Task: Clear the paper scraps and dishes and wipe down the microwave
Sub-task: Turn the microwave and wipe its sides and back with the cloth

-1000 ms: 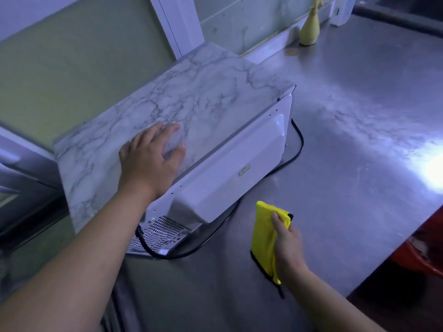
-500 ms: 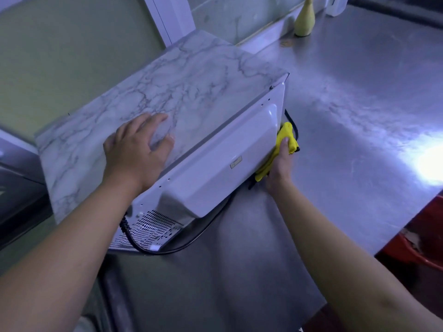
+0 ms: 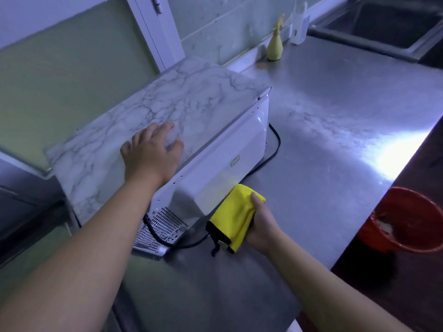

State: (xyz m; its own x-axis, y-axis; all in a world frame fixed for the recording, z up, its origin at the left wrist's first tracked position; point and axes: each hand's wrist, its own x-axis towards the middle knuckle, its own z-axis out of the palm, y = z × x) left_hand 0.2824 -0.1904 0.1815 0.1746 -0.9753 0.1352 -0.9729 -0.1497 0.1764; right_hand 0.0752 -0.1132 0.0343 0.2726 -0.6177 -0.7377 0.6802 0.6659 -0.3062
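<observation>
Yellow microfibre cloth (image 3: 233, 218) clamped in right hand (image 3: 261, 226), lower centre of frame, pressed against lower edge of white rear panel (image 3: 223, 164) of microwave (image 3: 167, 111). Left hand (image 3: 151, 152) flat and spread on marble-pattern top, fingers apart, gripping nothing, just bracing.

Step in hand, by the look of it: wiping the microwave's back face. No paper scraps or dishes visible on steel counter (image 3: 335, 130), so clearing part judged done or out of view.

Next move likely calls for:
- sweeping cloth along rear panel toward its far corner, centre of frame
- light pressure over vent grille (image 3: 163, 226), lower left of panel
- minding black power cord (image 3: 275, 144), looped on counter just beside panel base; cloth's dangling black trim could snag it

Edges and room:
- plenty of open counter at centre right
- counter edge runs down right side of frame; red bucket (image 3: 412, 221) below it, well apart from cloth
- yellow spray bottle (image 3: 275, 46) at wall, upper centre, well clear
- microwave front close to wall at upper left; little room there.
</observation>
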